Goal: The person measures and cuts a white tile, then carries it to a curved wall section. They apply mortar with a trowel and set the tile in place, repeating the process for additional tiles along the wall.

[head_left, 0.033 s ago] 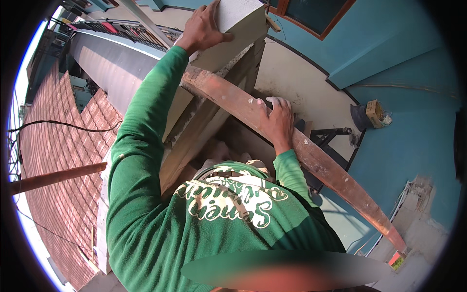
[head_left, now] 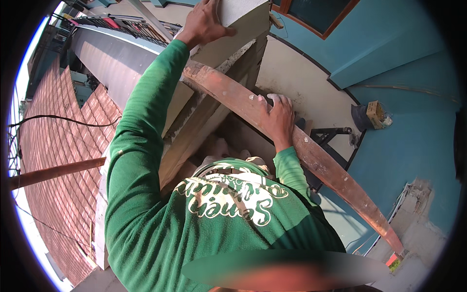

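My left hand (head_left: 203, 25) lies against the left end of a pale, light-grey block (head_left: 238, 39) on top of the wall. Its thumb stretches out over the block's near side and its fingers reach away, partly cut off by the picture's upper edge. Across the middle runs a long reddish-brown wooden beam (head_left: 331, 170) with pale spots. My right hand (head_left: 279, 119) is bent over this beam, fingers curled at its far edge. Something dark shows between thumb and fingers; whether it is held is unclear.
A block wall (head_left: 192, 129) with rough mortar joints passes beneath the beam. Tiled roofing (head_left: 61, 185) slopes away at left, with a brown bar (head_left: 58, 174) in front. At right, a small yellow box (head_left: 374, 114) stands by the blue-green wall (head_left: 404, 141), near black metal tubing (head_left: 333, 131).
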Action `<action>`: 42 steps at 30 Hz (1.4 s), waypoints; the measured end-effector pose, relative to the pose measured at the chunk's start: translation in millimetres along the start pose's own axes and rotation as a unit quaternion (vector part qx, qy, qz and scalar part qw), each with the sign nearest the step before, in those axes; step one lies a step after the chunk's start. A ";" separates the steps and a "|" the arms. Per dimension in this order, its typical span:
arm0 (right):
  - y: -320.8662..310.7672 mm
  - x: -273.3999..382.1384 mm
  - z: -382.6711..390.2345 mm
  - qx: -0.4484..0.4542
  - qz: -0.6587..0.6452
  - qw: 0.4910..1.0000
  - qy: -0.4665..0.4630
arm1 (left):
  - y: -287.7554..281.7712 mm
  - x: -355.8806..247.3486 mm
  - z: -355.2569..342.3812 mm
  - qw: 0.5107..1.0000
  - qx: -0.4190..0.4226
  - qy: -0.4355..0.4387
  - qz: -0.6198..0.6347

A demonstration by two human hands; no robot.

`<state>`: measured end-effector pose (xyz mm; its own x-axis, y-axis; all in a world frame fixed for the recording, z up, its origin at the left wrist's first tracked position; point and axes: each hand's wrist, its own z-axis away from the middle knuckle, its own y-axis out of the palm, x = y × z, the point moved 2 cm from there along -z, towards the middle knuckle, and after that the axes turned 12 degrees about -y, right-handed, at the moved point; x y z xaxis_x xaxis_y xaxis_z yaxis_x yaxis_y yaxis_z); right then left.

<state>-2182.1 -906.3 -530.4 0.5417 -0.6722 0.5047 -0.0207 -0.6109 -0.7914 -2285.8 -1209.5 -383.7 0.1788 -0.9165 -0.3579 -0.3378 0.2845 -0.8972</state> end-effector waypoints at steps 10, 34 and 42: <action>-11.1 2.2 -10.3 0.041 -0.009 0.999 -0.006 | -135.3 -76.0 64.9 0.986 0.002 -0.049 0.157; 25.0 -38.1 -18.2 0.172 0.051 0.977 -0.114 | 53.3 31.7 675.8 0.724 -0.058 -0.687 0.042; 16.2 -47.8 -36.9 0.053 0.201 0.906 -0.369 | 117.0 74.3 856.6 0.479 -0.080 -0.874 0.028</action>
<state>-2239.4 -899.5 -554.6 0.9237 -0.3443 -0.1682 -0.2806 -0.3086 -0.9089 -1520.5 -1003.4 -736.9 0.6185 0.7658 -0.1758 -0.4295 0.1421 -0.8918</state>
